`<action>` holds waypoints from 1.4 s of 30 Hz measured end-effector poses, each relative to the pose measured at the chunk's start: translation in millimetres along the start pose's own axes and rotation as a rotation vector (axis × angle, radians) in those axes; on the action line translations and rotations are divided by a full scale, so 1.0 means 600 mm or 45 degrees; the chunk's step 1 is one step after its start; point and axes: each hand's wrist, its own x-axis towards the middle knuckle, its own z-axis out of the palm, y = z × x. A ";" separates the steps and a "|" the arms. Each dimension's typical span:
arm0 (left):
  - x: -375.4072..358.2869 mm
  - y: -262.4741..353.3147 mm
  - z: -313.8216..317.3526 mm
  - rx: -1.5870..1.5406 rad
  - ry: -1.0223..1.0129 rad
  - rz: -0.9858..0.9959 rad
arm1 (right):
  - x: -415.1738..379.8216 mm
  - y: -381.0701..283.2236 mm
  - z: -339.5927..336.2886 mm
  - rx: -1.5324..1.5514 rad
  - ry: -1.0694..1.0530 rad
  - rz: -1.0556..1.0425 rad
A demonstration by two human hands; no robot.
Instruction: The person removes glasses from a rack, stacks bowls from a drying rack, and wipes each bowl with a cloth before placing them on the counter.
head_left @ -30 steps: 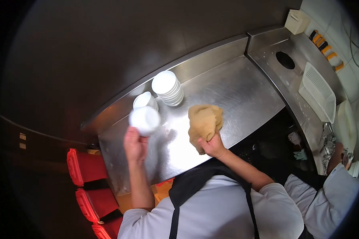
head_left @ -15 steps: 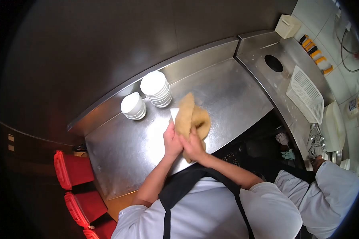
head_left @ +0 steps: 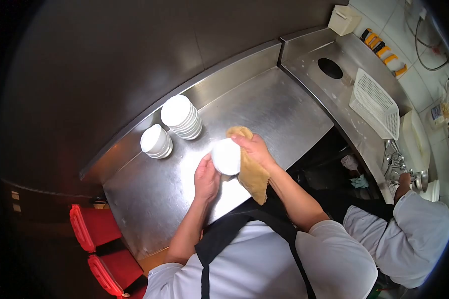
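Between my two hands is a white bowl (head_left: 226,157), held above the steel counter (head_left: 149,209). My left hand (head_left: 206,180) is closed on the bowl's left edge. On the other side my right hand (head_left: 256,149) grips a tan cloth (head_left: 254,180) against the bowl's right edge; the cloth's lower end hangs down below the wrist. Toward the back of the counter, left of my hands, stand a taller stack of white bowls (head_left: 184,118) and a shorter stack (head_left: 156,142) beside it.
Red lidded bins (head_left: 99,225) stand off the counter's left end. To the right, a second steel counter with a round dark opening (head_left: 330,68) carries a white perforated basket (head_left: 375,104). A co-worker (head_left: 384,239) works at the right, close to my right elbow.
The bowl, mostly covered by the cloth before, now shows openly. My right hand has moved up and right with the cloth, apart from my left hand.
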 end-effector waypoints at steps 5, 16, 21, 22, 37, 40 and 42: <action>0.002 -0.001 0.032 0.316 0.146 0.269 | -0.031 0.037 0.044 -0.310 -0.037 -0.283; 0.027 0.019 -0.040 0.481 -0.007 0.443 | -0.062 0.097 0.070 -0.536 -0.523 -0.406; 0.024 0.047 -0.035 0.288 0.270 -0.075 | -0.021 0.119 0.043 -1.397 -0.599 -0.980; 0.021 0.034 -0.036 0.603 0.268 0.198 | -0.026 0.121 0.044 -1.362 -0.467 -0.838; -0.003 0.046 -0.044 -0.147 0.177 -0.142 | -0.024 0.144 0.057 -1.341 -0.610 -1.195; -0.012 0.043 -0.047 0.016 0.262 -0.048 | -0.036 0.129 0.063 -1.212 -0.580 -0.831; -0.018 0.041 -0.052 -0.039 0.246 0.041 | -0.046 0.112 0.069 -0.744 -0.557 -0.546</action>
